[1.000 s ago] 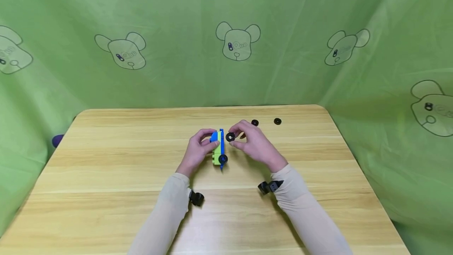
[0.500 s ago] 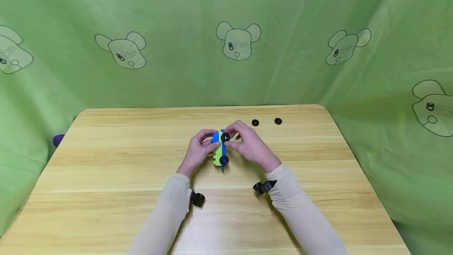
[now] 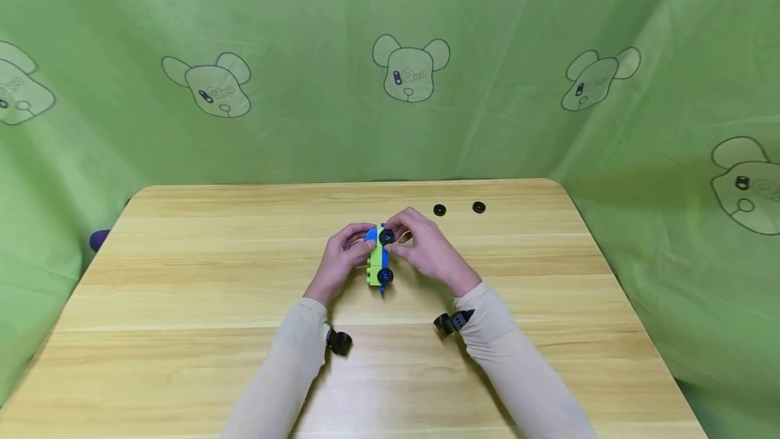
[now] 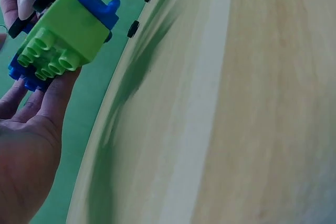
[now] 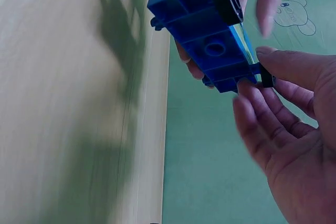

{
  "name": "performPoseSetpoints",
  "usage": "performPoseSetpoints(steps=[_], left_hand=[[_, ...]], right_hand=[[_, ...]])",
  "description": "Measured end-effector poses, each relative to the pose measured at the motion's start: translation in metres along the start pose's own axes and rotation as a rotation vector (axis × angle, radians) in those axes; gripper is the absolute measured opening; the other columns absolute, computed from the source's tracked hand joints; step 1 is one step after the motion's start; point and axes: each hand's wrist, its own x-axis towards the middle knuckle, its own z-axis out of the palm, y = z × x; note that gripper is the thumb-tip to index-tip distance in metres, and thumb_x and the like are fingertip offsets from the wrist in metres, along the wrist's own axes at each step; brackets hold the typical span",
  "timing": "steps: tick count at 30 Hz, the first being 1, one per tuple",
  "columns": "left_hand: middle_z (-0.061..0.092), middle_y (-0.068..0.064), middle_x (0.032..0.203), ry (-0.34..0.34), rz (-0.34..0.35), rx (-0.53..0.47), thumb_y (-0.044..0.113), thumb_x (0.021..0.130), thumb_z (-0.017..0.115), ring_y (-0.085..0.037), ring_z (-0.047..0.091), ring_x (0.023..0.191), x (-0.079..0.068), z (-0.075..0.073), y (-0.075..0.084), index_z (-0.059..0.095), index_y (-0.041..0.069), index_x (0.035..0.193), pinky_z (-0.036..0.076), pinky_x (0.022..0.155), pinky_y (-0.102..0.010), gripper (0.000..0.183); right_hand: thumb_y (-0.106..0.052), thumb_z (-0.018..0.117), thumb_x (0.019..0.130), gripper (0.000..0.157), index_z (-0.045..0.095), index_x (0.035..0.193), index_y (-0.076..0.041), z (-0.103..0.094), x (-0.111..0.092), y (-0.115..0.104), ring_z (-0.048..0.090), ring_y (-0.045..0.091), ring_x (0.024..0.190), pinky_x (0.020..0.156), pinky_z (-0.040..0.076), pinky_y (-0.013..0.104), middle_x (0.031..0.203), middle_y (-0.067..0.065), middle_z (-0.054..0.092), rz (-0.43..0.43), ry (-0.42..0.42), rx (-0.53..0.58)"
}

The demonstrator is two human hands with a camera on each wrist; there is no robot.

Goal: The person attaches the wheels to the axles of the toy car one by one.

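A toy car of lime-green and blue building blocks (image 3: 375, 264) is held up on its side between both hands over the table. My left hand (image 3: 341, 259) grips it by the blue block at its far end. A black wheel (image 3: 385, 277) sits on the near axle. At the far axle, my right hand (image 3: 431, 255) pinches a second black wheel (image 3: 386, 237) between thumb and fingers. In the right wrist view, the ribbed blue chassis (image 5: 210, 43) shows its underside, and that pinched wheel (image 5: 267, 76) sits at the axle end. Green studs (image 4: 52, 56) face the left wrist camera.
Two loose black wheels (image 3: 460, 208) lie apart near the back edge of the wooden table (image 3: 213, 358). A green curtain (image 3: 305, 120) with bear-head prints hangs behind and at both sides. Something purple (image 3: 98, 240) shows past the table's left edge.
My right hand has moved left, bringing its wheel from beside the car onto the far axle. The wheel's pale hole now looks dark. The left hand has hardly moved.
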Motion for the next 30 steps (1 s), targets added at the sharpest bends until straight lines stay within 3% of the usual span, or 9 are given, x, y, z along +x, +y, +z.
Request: performPoseSetpoints(steps=[6, 10, 16, 19, 24, 30], left_hand=[[0.063, -0.016, 0.119, 0.026, -0.022, 0.028, 0.017, 0.092, 0.07, -0.025, 0.063, 0.1, 0.0018, 0.0011, 0.0005, 0.06, 0.001, 0.127, 0.056, 0.077, -0.028, 0.039], [0.064, -0.017, 0.117, 0.045, -0.029, 0.046, 0.015, 0.091, 0.071, -0.024, 0.064, 0.097, 0.003, 0.0013, 0.0004, 0.061, 0.001, 0.126, 0.056, 0.075, -0.028, 0.038], [0.064, -0.018, 0.117, 0.05, -0.027, 0.016, 0.013, 0.092, 0.071, -0.023, 0.065, 0.095, 0.0023, 0.0002, 0.0005, 0.062, -0.001, 0.126, 0.058, 0.076, -0.03, 0.038], [0.064, -0.018, 0.118, 0.046, -0.023, 0.01, 0.013, 0.092, 0.071, -0.023, 0.065, 0.096, 0.0018, 0.0001, 0.0012, 0.062, -0.001, 0.126, 0.058, 0.077, -0.03, 0.038], [0.063, -0.02, 0.12, 0.052, -0.029, -0.017, 0.011, 0.091, 0.071, -0.023, 0.064, 0.098, 0.0018, -0.0001, 0.0007, 0.062, -0.001, 0.127, 0.058, 0.077, -0.03, 0.039], [0.064, -0.019, 0.119, 0.064, -0.018, -0.025, 0.011, 0.09, 0.072, -0.024, 0.064, 0.1, 0.0015, 0.0004, 0.0003, 0.063, 0.0, 0.126, 0.058, 0.078, -0.03, 0.039]], right_hand=[[-0.003, 0.077, 0.084, 0.032, 0.062, 0.113, -0.005, 0.004, 0.0003, -0.0023, 0.06, 0.016, 0.092, 0.083, 0.054, 0.029, 0.105, 0.001, 0.057, 0.032, -0.016, 0.067], [-0.004, 0.076, 0.085, 0.032, 0.062, 0.114, -0.005, 0.0058, -0.0004, -0.0023, 0.06, 0.017, 0.094, 0.084, 0.054, 0.026, 0.106, 0.001, 0.057, 0.054, -0.021, 0.128], [-0.009, 0.064, 0.096, 0.019, 0.065, 0.115, -0.005, 0.0074, -0.0031, 0.0004, 0.061, 0.016, 0.093, 0.082, 0.055, 0.029, 0.106, 0.002, 0.06, 0.045, 0.02, 0.17], [-0.006, 0.061, 0.097, 0.017, 0.064, 0.114, -0.004, 0.0082, -0.0037, 0.0006, 0.064, 0.019, 0.091, 0.081, 0.056, 0.031, 0.103, 0.004, 0.063, 0.086, 0.036, 0.229], [-0.006, 0.063, 0.096, 0.018, 0.059, 0.111, 0.002, 0.0087, -0.0037, -0.0002, 0.066, 0.033, 0.093, 0.085, 0.056, 0.043, 0.098, 0.013, 0.067, 0.198, 0.043, 0.413], [-0.012, 0.06, 0.099, 0.027, 0.06, 0.117, 0.008, 0.0084, -0.0037, 0.0026, 0.062, 0.042, 0.097, 0.087, 0.052, 0.055, 0.102, 0.022, 0.067, 0.244, -0.011, 0.47]])
